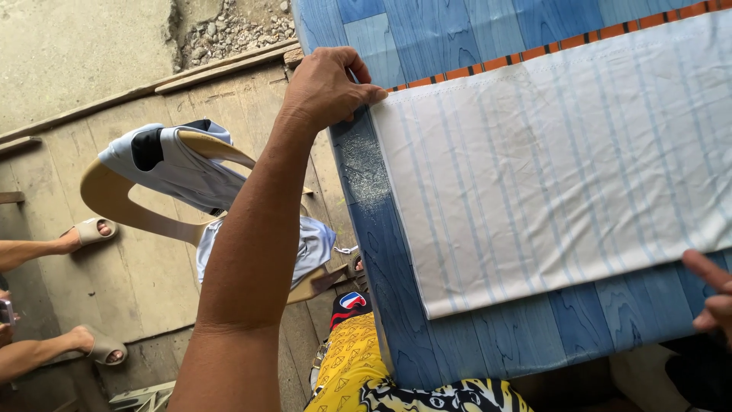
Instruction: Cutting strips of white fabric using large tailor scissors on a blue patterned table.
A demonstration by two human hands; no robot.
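- Our left hand (328, 88) pinches the striped white cloth (557, 168) at its far corner on the blue table (396, 282).
- Right hand (713, 294), fingers loosely curled, touches the near edge; uneven pull could skew it.

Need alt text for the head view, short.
Left hand pinches the far corner of a white, pale-blue-striped cloth spread on a blue wood-pattern table; right hand touches its near edge. Beside the table: a chair draped with clothes on a plank floor.

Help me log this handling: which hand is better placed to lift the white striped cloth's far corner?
Probably the left hand: its fingers already pinch that corner of the white striped cloth. The right hand sits at the near edge.
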